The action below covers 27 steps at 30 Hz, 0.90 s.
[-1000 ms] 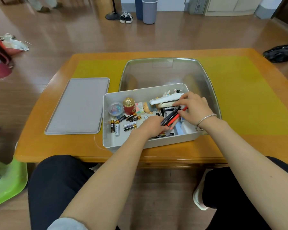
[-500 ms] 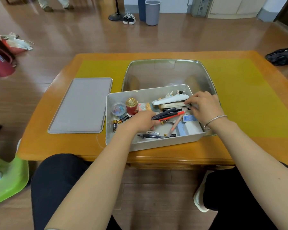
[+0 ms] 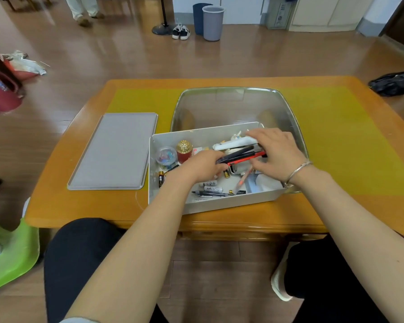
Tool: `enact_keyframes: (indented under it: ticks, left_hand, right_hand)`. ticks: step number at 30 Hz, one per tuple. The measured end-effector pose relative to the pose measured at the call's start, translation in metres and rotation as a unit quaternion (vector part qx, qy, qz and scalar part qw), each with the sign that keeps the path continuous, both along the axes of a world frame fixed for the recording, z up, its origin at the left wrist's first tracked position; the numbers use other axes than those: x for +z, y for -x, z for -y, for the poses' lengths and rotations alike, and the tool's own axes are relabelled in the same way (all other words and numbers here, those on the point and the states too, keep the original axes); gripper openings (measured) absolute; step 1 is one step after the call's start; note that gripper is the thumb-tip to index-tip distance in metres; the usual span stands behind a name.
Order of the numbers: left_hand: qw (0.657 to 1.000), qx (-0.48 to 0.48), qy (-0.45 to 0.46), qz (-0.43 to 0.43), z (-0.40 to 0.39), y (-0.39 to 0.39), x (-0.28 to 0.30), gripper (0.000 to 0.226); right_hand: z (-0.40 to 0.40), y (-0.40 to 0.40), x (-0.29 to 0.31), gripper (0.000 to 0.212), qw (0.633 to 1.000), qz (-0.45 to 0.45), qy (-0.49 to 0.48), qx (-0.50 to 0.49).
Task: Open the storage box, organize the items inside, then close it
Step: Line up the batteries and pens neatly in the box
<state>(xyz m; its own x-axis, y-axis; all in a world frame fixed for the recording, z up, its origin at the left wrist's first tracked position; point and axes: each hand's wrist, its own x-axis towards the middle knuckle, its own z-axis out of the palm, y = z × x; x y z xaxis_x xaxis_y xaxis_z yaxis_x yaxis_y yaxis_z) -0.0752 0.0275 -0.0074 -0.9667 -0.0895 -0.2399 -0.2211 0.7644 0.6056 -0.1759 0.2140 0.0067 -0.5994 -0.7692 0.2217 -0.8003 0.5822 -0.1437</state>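
Observation:
The open grey storage box (image 3: 210, 206) sits at the table's near edge, full of small items. My left hand (image 3: 202, 167) grips a bundle of black and red pens (image 3: 240, 156) over the box's middle. My right hand (image 3: 275, 152) hovers over the far ends of those pens, fingers curled down onto them and the white device (image 3: 231, 143) behind. Batteries (image 3: 214, 188), a black pen (image 3: 210, 194) and a pink pen (image 3: 241, 181) lie on the box floor. A red jar with a gold lid (image 3: 184, 150) and a clear tub of clips (image 3: 165, 156) stand at its left.
The grey lid (image 3: 114, 150) lies flat on the table left of the box. A clear plastic bin (image 3: 233, 106) stands directly behind the box. The orange table has a yellow mat (image 3: 348, 136). A green stool (image 3: 9, 252) is at my left, my knees below.
My left hand has lifted the pen bundle and shifted it toward the box's middle. My right hand moved from the white device back onto the pens' far ends.

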Motion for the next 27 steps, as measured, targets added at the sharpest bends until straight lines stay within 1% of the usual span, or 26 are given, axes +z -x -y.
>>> enact_keyframes:
  ticks: [2, 3, 5, 6, 8, 10, 12, 13, 15, 16, 17, 18, 20, 22, 24, 27]
  left_hand:
    - [1.0, -0.015, -0.003, -0.022, -0.007, 0.006, 0.006, 0.02]
    - [0.999, -0.025, -0.002, -0.027, -0.011, 0.009, 0.008, 0.019]
    - [0.999, -0.038, -0.005, -0.033, -0.017, 0.013, 0.01, 0.017]
    - [0.999, -0.038, -0.007, -0.037, -0.02, 0.014, 0.009, 0.019]
    - [0.998, -0.037, -0.006, -0.043, -0.022, 0.016, 0.007, 0.024]
    - [0.998, -0.038, -0.005, -0.047, -0.022, 0.017, 0.003, 0.024]
    - [0.998, -0.013, -0.014, -0.066, -0.02, 0.017, -0.001, 0.023]
    - [0.996, 0.017, -0.022, -0.08, -0.017, 0.016, -0.002, 0.028]
    - [0.989, 0.101, -0.062, -0.087, -0.011, 0.013, -0.007, 0.044]
    - [0.985, 0.138, -0.077, -0.076, -0.009, 0.011, -0.01, 0.047]
    - [0.984, 0.156, -0.067, -0.055, -0.009, 0.009, -0.014, 0.044]
    - [0.989, 0.145, -0.032, -0.026, -0.011, 0.008, -0.017, 0.038]
    - [0.996, 0.077, 0.035, 0.038, -0.022, 0.01, -0.023, 0.028]
    - [0.995, 0.026, 0.068, 0.073, -0.037, 0.015, -0.025, 0.028]
    - [0.992, 0.006, 0.099, 0.082, -0.047, 0.021, -0.028, 0.025]
    - [0.986, -0.002, 0.151, 0.074, -0.051, 0.027, -0.028, 0.018]
  right_hand:
    - [0.007, -0.003, 0.001, 0.048, 0.997, -0.016, -0.069, 0.007]
    - [0.008, -0.003, 0.001, 0.039, 0.995, -0.029, -0.091, 0.001]
    - [0.008, -0.002, 0.003, 0.015, 0.993, -0.056, -0.102, -0.006]
    - [0.006, -0.001, 0.003, 0.007, 0.992, -0.059, -0.107, -0.008]
    - [0.001, -0.001, 0.004, 0.014, 0.991, -0.052, -0.127, -0.007]
    - [-0.004, -0.002, 0.002, 0.017, 0.988, -0.055, -0.147, -0.004]
    - [-0.01, -0.002, -0.002, 0.018, 0.987, -0.054, -0.148, -0.009]
    - [-0.013, -0.001, -0.003, 0.016, 0.989, -0.049, -0.136, -0.02]
    - [-0.02, 0.004, -0.003, 0.01, 0.994, -0.019, -0.078, -0.069]
    - [-0.023, 0.008, -0.003, 0.008, 0.994, -0.001, -0.044, -0.099]
    - [-0.024, 0.013, -0.002, 0.01, 0.992, 0.01, -0.016, -0.122]
    - [-0.023, 0.018, -0.002, 0.015, 0.991, 0.016, -0.001, -0.136]
    - [-0.014, 0.028, -0.002, 0.02, 0.989, 0.027, 0.009, -0.144]
    - [-0.002, 0.038, -0.002, 0.021, 0.989, 0.038, 0.005, -0.14]
    - [0.011, 0.047, -0.002, 0.022, 0.99, 0.043, -0.018, -0.135]
    - [0.026, 0.059, -0.002, 0.019, 0.989, 0.03, -0.059, -0.134]
